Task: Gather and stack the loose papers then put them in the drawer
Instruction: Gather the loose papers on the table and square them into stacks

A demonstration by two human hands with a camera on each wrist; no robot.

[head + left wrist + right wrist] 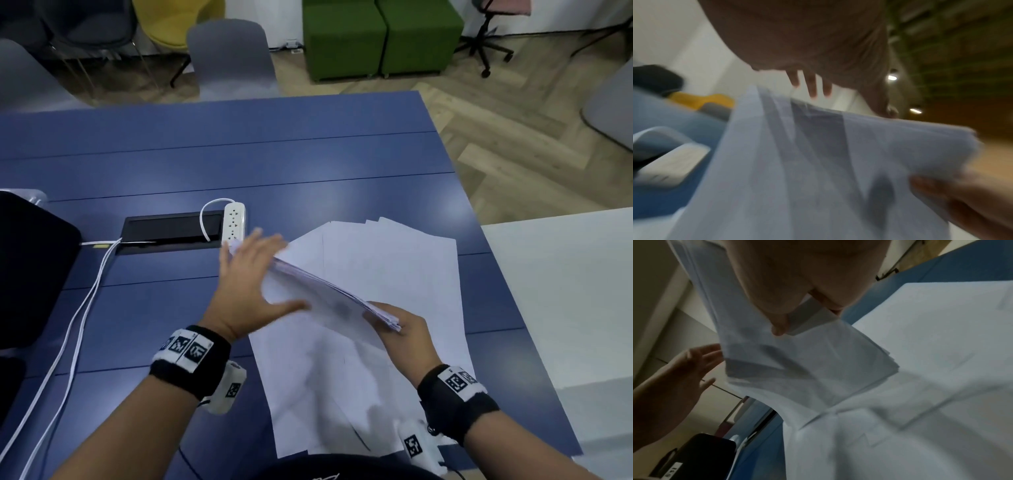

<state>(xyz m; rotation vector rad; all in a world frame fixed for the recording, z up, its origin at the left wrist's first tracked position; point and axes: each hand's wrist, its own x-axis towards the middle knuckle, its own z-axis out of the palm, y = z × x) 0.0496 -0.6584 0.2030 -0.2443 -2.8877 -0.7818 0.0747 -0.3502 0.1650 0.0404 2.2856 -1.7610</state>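
— What do the fingers hold?
— The right hand (404,329) pinches one bundle of papers (329,291) at its near corner; the left hand (253,274), fingers straight, touches its far edge.
— And beneath?
— More loose sheets (394,260), too overlapped to count, on one blue table (239,164). One power strip (234,221) nearby.

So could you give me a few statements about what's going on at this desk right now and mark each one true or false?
1. The right hand grips a stack of papers at one corner. True.
2. All the papers are already gathered. False: loose sheets lie spread on the blue table.
3. The left hand is a closed fist. False: its fingers are straight, flat against the stack's far edge.
4. A white power strip lies on the table beyond the left hand. True.
5. The held stack lies flat on the table. False: it is lifted and tilted.
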